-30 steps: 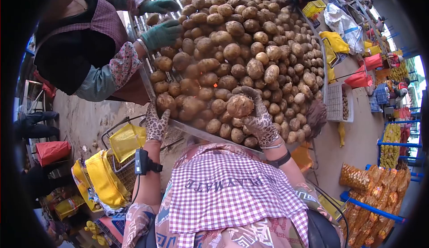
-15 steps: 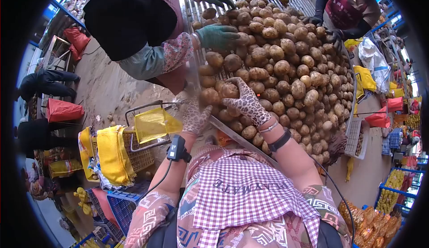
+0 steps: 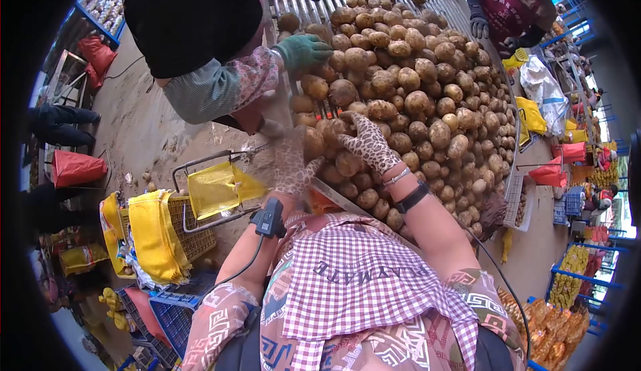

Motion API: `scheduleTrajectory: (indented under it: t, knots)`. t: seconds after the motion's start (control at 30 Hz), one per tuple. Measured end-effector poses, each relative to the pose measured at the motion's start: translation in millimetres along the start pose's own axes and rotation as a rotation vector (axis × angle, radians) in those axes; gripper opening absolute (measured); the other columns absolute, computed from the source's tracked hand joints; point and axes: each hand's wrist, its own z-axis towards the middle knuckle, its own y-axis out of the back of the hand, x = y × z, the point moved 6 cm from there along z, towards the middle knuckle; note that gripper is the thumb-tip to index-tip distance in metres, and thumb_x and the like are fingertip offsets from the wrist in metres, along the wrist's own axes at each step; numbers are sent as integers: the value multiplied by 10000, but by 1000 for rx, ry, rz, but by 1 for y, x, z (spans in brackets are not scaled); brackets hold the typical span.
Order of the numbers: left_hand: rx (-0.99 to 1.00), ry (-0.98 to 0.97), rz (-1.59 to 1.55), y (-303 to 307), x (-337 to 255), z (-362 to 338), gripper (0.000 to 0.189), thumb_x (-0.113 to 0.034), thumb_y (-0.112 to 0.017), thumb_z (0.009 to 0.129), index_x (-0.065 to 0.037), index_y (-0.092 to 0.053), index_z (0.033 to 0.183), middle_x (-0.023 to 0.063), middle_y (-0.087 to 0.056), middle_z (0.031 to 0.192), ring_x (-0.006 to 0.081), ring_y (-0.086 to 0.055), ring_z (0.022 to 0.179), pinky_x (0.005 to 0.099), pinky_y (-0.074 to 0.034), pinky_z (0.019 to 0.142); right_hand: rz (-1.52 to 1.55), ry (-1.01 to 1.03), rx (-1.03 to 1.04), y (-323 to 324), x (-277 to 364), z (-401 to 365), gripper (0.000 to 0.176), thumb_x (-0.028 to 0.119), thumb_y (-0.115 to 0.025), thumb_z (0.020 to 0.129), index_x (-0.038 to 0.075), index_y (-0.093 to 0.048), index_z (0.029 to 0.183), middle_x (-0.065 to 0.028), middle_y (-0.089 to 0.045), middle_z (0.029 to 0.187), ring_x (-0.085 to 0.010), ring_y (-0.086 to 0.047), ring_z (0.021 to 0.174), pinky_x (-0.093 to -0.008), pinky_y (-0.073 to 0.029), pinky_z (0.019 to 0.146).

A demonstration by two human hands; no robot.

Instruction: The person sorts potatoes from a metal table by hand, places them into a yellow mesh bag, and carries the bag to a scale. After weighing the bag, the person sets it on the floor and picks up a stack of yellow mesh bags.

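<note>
A large heap of brown, earth-dusted potatoes (image 3: 417, 104) covers the metal sorting table before me. My right hand (image 3: 368, 145), in a leopard-print glove, lies at the near left of the heap with thumb and fingers around a potato (image 3: 330, 132). Just off the table's left corner is my left hand (image 3: 292, 169), in a matching glove. Its thumb stands apart from the fingers, which are partly smeared by motion, and no potato shows in it. An orange-red patch shows between potatoes beside my right fingertips.
A co-worker's green-gloved hand (image 3: 304, 52) rests on the heap at left. Across the table is another person with dark gloves (image 3: 479, 26). A basket (image 3: 193, 224) with yellow mesh bags (image 3: 157, 231) and a metal frame stands to my left; a white crate (image 3: 521, 201) is at right.
My right hand has shifted slightly, its fingers now at the right side of the potato. The co-worker's green gloves moved left, and the far person's dark gloves drew back from the heap.
</note>
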Motion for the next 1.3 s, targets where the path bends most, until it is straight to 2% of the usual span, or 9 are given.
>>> scheduleTrajectory:
  t: [0.27,0.4,0.53,0.67,0.77,0.87,1.0,1.13,1.3]
  knots:
    - [-27,-97,-123,18,-12,-4,796,-260,-768,716,-43,-407,1393,202,-454,1365,373,-422,1277,454,-315,1091,-138,-26,-213,12,-7,-41,597,319,-719,822,28,-507,1297,-213,-559,1271,-359,-533,1184,-425,-407,1031]
    - [69,130,-177,20,-7,-12,835,-267,-771,727,-42,-355,1415,207,-423,1382,379,-395,1295,466,-300,1096,-28,-162,-35,9,7,-71,623,343,-723,810,36,-504,1306,-200,-561,1248,-348,-560,1139,-453,-451,972]
    - [114,217,-201,18,-10,-12,837,-254,-774,737,-42,-340,1421,202,-418,1382,360,-387,1305,455,-294,1101,-533,-100,95,-10,11,-71,708,354,-743,754,68,-476,1343,-198,-557,1253,-358,-557,1146,-433,-443,984]
    - [49,156,-275,4,28,-29,816,-226,-770,766,-39,-332,1428,169,-414,1401,301,-416,1295,413,-345,1075,-138,-122,90,3,-7,-77,710,293,-757,754,70,-461,1359,-192,-551,1284,-320,-535,1196,-421,-424,1019]
    - [-124,-23,-351,17,8,-32,708,-225,-751,785,-38,-417,1380,148,-502,1305,292,-482,1223,393,-391,1034,672,-94,85,7,-20,-91,686,261,-759,785,39,-459,1361,-118,-567,1263,-189,-523,1180,-331,-402,1038]
    - [-104,-123,-334,35,-30,-27,534,-221,-687,844,-37,-518,1316,153,-581,1225,294,-556,1140,375,-422,1001,736,-150,108,8,-25,-104,693,276,-760,798,26,-450,1365,-120,-550,1281,-203,-507,1207,-336,-391,1053]
    - [302,36,-718,-2,-68,-18,452,-302,-579,952,-48,-513,1319,85,-589,1239,173,-570,1115,336,-493,909,729,-145,62,14,-4,-119,679,303,-728,842,31,-429,1387,-127,-494,1360,-204,-449,1273,-335,-346,1090]
    - [678,914,-1483,-73,-55,-49,442,-441,-544,934,-100,-590,1211,86,-641,1136,242,-628,1004,415,-564,782,324,-65,208,25,37,-131,660,416,-675,872,44,-460,1373,-170,-506,1360,-290,-455,1298,-385,-333,1105]
    - [661,1093,-1778,-88,-45,-59,306,-325,-595,925,-47,-629,1048,122,-678,1017,281,-668,901,432,-576,805,-355,-227,-729,134,-67,-150,644,229,-745,786,-47,-486,1307,-256,-513,1300,-384,-465,1243,-429,-363,1069]
